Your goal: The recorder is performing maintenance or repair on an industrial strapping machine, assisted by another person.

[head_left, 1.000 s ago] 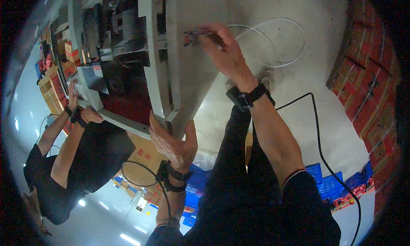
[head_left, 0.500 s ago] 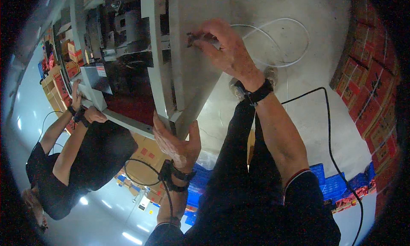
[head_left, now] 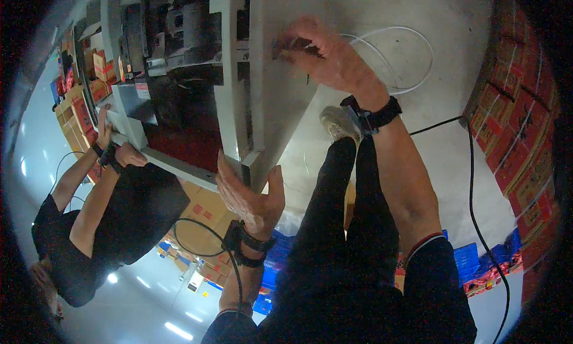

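Note:
A large grey metal machine [head_left: 228, 114] with a dark, open interior fills the upper left, its broad side panel toward the middle. My left hand [head_left: 250, 199] holds its lower front corner, long fingers against the frame and thumb apart on the other side. My right hand [head_left: 331, 63] is higher up beside the side panel, fingers curled round something dark and blurred that I cannot make out. At left, a co-worker in a dark shirt [head_left: 119, 218] has both hands on the machine's lower frame.
Red cartons [head_left: 525, 147] are stacked along the right. Blue crates [head_left: 468, 261] and brown cardboard boxes [head_left: 203, 209] are behind me. A white cable [head_left: 427, 66] loops on the grey floor near my feet, and a black cable [head_left: 471, 171] trails to my right.
The machine has shifted a little right in view. My right hand and forearm have moved up and to the right, and my left hand slightly right, still on the corner.

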